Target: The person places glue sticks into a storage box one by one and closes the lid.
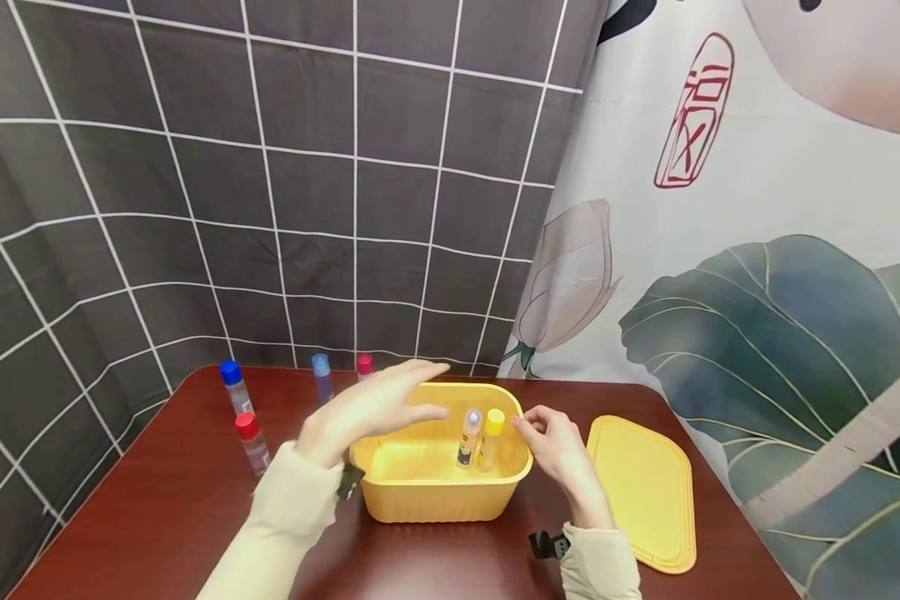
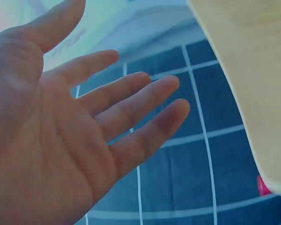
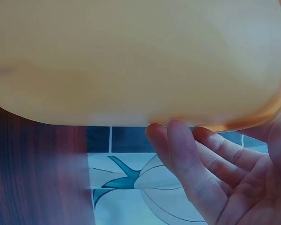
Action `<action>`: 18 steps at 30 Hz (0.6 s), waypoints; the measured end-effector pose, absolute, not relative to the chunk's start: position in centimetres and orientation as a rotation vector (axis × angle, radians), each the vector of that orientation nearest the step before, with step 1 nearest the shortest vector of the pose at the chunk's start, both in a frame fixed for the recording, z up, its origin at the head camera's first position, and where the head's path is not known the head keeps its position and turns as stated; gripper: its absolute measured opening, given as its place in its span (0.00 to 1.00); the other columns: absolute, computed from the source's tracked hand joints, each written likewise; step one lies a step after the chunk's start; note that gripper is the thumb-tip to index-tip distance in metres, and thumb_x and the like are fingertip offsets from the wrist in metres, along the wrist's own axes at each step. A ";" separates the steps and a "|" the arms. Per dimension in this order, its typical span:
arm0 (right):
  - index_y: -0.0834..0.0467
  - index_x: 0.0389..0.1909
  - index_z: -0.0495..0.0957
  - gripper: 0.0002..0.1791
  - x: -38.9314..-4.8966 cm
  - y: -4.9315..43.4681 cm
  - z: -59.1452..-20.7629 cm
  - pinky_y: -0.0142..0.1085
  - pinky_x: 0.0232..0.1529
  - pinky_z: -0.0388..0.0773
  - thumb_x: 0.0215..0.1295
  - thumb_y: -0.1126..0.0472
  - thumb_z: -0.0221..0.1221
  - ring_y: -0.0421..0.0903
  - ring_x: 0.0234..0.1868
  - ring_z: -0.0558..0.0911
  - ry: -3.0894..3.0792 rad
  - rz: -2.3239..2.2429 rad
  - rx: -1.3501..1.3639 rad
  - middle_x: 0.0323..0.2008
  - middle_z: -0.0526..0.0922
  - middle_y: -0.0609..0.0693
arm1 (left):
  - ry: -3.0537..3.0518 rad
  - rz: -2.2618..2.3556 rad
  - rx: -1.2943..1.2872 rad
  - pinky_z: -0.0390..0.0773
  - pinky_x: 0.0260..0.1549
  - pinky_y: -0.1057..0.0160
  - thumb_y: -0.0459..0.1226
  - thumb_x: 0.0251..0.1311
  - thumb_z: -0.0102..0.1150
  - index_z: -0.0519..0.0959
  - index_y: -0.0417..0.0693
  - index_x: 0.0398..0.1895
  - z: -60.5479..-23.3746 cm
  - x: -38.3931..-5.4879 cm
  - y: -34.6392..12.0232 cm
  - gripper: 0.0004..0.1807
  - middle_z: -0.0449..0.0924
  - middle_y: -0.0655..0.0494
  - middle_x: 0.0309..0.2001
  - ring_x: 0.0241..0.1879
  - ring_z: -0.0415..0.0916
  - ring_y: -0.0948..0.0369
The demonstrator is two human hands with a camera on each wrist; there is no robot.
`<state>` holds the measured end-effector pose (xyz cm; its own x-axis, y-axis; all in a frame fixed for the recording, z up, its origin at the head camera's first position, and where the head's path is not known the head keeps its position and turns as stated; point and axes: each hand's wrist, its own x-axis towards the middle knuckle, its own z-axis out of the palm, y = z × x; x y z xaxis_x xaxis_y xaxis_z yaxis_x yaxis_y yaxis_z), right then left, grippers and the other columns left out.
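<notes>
A yellow plastic bin (image 1: 442,503) stands on the table. Inside it, toward the right, are two small clear bottles: one with a yellow cap (image 1: 492,423), the other with a whitish cap (image 1: 469,440). My left hand (image 1: 378,410) hovers over the bin's left end, fingers extended; its palm (image 2: 61,140) holds nothing in the left wrist view. At the bin's right end, my right hand (image 1: 558,446) pinches the rim with thumb and bent fingers (image 3: 185,150). The bin's pale wall (image 3: 131,61) fills the upper right wrist view.
Left of the bin stand a blue-capped bottle (image 1: 236,392) and a red-capped bottle (image 1: 252,442). Behind my left hand are a light-blue-capped bottle (image 1: 322,379) and a pinkish-red-capped one (image 1: 364,364), partly hidden. A flat yellow lid (image 1: 642,496) lies at the right. Curtains hang behind the table.
</notes>
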<state>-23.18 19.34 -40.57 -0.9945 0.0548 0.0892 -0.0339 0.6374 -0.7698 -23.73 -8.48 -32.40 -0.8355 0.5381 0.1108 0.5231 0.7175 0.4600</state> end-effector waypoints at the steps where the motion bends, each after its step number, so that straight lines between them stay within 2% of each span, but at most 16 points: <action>1: 0.60 0.38 0.80 0.11 -23.1 19.4 -40.6 0.37 0.33 0.78 0.67 0.55 0.62 0.46 0.29 0.78 -2.748 1.299 -0.017 0.28 0.81 0.51 | 2.893 0.812 0.873 0.61 0.66 0.50 0.56 0.61 0.61 0.67 0.54 0.71 -32.6 -23.3 -9.2 0.37 0.66 0.54 0.69 0.69 0.61 0.55; 7: 0.60 0.37 0.80 0.11 -22.9 19.4 -40.9 0.37 0.31 0.78 0.67 0.55 0.62 0.46 0.28 0.77 -2.745 1.303 -0.023 0.26 0.80 0.49 | 2.948 0.951 0.739 0.61 0.64 0.43 0.58 0.60 0.60 0.67 0.49 0.70 -33.8 -21.5 -13.1 0.39 0.67 0.50 0.68 0.68 0.62 0.49; 13: 0.60 0.38 0.80 0.11 -23.0 19.4 -40.9 0.37 0.32 0.79 0.67 0.55 0.62 0.46 0.28 0.77 -2.737 1.296 -0.018 0.26 0.80 0.49 | 3.077 0.972 0.673 0.66 0.59 0.41 0.55 0.61 0.62 0.70 0.46 0.68 -34.5 -20.9 -16.5 0.36 0.70 0.45 0.64 0.64 0.67 0.45; 18: 0.59 0.37 0.80 0.11 -23.1 19.5 -40.8 0.37 0.31 0.78 0.66 0.55 0.63 0.46 0.28 0.76 -2.732 1.296 -0.009 0.27 0.80 0.49 | 3.140 1.002 0.553 0.66 0.57 0.37 0.56 0.63 0.60 0.68 0.44 0.68 -34.4 -20.3 -19.2 0.37 0.68 0.39 0.65 0.64 0.64 0.40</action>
<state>-23.05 19.46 -40.83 -0.9931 0.0556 0.1036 -0.0451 0.6339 -0.7721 -20.28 -19.15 -34.38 -0.9258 0.2479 0.2852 0.3673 0.7679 0.5248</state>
